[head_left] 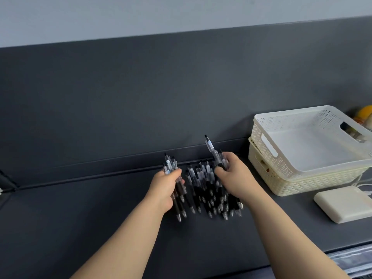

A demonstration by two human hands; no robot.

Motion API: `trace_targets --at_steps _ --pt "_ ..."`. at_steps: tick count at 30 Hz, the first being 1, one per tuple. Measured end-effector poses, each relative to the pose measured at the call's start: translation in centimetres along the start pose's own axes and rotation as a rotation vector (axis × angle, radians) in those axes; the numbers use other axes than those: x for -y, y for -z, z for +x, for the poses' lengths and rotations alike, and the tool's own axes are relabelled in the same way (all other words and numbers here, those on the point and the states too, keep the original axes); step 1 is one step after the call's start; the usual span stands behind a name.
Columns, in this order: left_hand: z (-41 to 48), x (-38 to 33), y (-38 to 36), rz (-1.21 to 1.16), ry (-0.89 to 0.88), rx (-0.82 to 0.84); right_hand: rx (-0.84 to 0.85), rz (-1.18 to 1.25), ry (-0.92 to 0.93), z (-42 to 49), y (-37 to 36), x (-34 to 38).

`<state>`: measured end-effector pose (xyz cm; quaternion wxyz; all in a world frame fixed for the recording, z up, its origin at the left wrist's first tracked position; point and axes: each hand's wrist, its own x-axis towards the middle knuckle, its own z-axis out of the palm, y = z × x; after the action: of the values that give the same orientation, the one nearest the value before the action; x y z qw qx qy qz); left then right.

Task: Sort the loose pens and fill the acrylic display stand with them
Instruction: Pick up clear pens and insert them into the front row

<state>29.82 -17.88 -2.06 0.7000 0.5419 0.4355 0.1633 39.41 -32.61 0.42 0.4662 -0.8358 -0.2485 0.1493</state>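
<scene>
Two fistfuls of clear-barrelled black pens: left hand [168, 183] clamps one bundle, right hand [231, 174] another, loose pile [209, 190] between them; one pen [210, 147] poking above right's fingers could slide free.

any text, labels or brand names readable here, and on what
None can be read.
Raised pen in the right hand: a pale label band on the barrel, too small and blurred to read.
Pens in the left hand: light label patches, blurred.
Pile of pens: no legible print.
Baskets and white box: no visible text.
</scene>
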Motion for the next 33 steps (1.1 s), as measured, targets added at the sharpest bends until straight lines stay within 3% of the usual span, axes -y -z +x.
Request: trace_targets --at_steps 4,6,16,25,29,33 --pt "-2.4 -1.5 1.7 -0.333 0.053 0.049 0.137 0.202 0.055 -1.2 -3.0 2.6" --pt "-3.3 -1.9 3.1 -0.389 0.052 0.027 0.217 0.217 0.107 -2.2 -4.8 4.1" --pt "-7.4 -0.9 14.7 -0.638 0.061 -0.014 0.314 -0.037 0.348 -7.6 -16.7 11.2" --pt "-14.6 0.1 32.4 -0.725 -0.033 -0.07 0.393 -0.046 0.519 -17.9 -30.8 20.9" --pt "-17.7 1.1 42.4 -0.757 -0.097 -0.142 0.406 -0.158 0.672 -22.9 -39.2 25.1" --pt "-20.5 2.6 51.7 -0.787 -0.115 -0.236 0.442 -0.219 0.697 -28.5 -46.2 29.3"
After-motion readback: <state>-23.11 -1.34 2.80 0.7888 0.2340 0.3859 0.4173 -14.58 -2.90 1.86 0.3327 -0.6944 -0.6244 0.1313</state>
